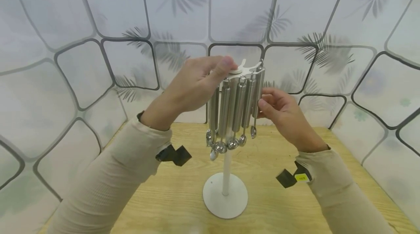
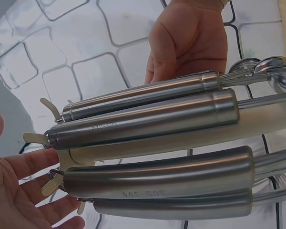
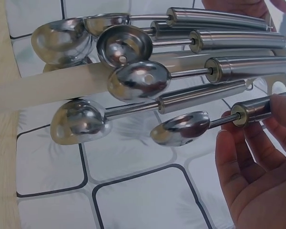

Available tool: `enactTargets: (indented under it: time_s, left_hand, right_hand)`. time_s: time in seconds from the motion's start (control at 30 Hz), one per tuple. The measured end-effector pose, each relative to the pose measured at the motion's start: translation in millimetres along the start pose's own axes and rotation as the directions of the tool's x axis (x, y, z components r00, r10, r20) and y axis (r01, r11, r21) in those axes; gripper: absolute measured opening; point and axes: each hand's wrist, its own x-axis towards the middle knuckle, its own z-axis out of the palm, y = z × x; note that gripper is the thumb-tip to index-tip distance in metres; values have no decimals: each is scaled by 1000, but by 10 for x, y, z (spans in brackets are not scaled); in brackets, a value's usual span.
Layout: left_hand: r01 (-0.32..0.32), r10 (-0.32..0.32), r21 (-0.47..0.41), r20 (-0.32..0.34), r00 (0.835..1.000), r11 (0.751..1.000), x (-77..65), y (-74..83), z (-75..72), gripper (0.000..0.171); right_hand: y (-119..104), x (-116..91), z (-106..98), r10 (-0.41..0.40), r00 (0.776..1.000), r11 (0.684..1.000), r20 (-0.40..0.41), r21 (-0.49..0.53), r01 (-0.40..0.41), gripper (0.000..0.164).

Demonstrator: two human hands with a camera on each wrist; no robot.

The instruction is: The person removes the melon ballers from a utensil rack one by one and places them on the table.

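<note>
Nearest, the bench point(image 1: 269, 201) carries a white stand point(image 1: 226, 205), upright on its round base. Left hand point(image 1: 197, 81) rests at the stand's top, fingers fairly straight, no firm hold evident. Right hand point(image 1: 282, 113) is nearer the end steel scoop point(image 1: 259, 86), pinching its handle low down. That scoop lies at the rack's right edge, bowl down, long axis near vertical; whether its ring sits on the hook I cannot tell. Behind stands patterned wall covering point(image 1: 183, 64).
</note>
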Motion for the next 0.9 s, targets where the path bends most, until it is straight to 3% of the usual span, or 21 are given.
enactTargets:
  time_s: [0.23, 0.6, 0.77, 0.9]
  left_hand:
    - [6, -6, -5, 12, 1000, 1000, 3, 29, 5, 41]
    - [-4, 4, 3, 25, 1000, 1000, -36, 41, 12, 41]
    - [-16, 15, 12, 22, 1000, 1000, -22, 51, 13, 42]
    - [-21, 21, 8, 25, 999, 1000, -31, 58, 19, 41]
  right_hand:
    - [-45, -40, -64, -40, 999, 999, -29, 26, 41, 23]
    - [30, -195, -229, 27, 997, 991, -74, 135, -17, 23]
    - [114, -259, -335, 35, 997, 955, -64, 297, -14, 18]
    - [226, -349, -404, 31, 999, 936, -38, 353, -15, 20]
